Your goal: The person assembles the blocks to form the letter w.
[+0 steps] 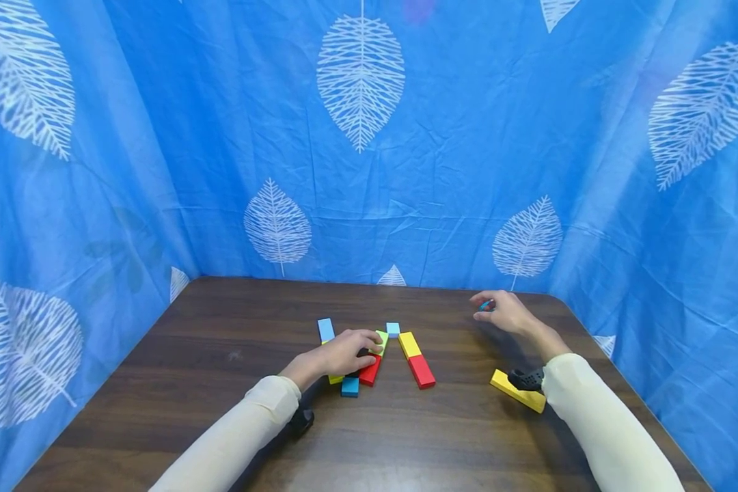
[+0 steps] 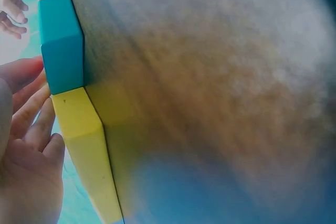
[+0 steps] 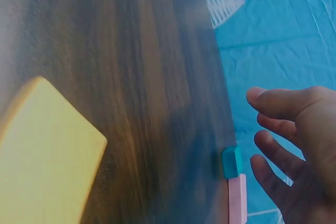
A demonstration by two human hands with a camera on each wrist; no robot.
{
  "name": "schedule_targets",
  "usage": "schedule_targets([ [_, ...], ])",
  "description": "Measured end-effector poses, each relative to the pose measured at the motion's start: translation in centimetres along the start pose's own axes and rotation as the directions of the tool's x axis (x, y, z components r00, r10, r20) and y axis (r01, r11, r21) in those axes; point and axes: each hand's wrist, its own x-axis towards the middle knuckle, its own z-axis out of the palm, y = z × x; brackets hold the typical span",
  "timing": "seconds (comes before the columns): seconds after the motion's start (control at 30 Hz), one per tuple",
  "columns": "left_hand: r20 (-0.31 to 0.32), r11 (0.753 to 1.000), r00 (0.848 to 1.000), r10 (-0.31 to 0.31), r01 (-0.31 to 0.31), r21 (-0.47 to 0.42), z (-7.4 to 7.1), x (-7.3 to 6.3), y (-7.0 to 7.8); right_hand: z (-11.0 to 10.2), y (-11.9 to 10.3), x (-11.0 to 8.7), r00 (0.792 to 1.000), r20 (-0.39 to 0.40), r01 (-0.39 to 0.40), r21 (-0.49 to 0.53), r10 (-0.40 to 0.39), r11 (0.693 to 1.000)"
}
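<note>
My left hand (image 1: 347,352) is low over a cluster of blocks, its fingers spread above a lime block (image 1: 382,337) and the thumb over a red block (image 1: 370,372) joined end to end with it. In the left wrist view, a teal block (image 2: 63,45) and a yellow block (image 2: 81,145) stand in front of the fingers, partly hiding them. My right hand (image 1: 507,313) hovers near the table's far right, fingers and thumb apart. A teal patch shows through that gap in the head view. In the right wrist view, a teal block (image 3: 231,162) and a pinkish block (image 3: 237,198) lie beyond the empty gap.
A yellow-and-red row (image 1: 417,360) slants right of the left hand, with a pale blue block (image 1: 393,329) near its far end. A blue block (image 1: 325,330) lies behind the left hand. A long yellow block (image 1: 513,391) lies below the right wrist. Blue curtain (image 1: 467,171) surrounds the table.
</note>
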Motion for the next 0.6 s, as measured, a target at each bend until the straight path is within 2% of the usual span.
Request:
schedule_targets([
  [0.6, -0.002, 1.0, 1.0, 0.02, -0.02, 0.007, -0.1, 0.2, -0.3, 0.3, 3.4, 1.0, 0.989, -0.056, -0.134, 0.042, 0.137, 0.99],
])
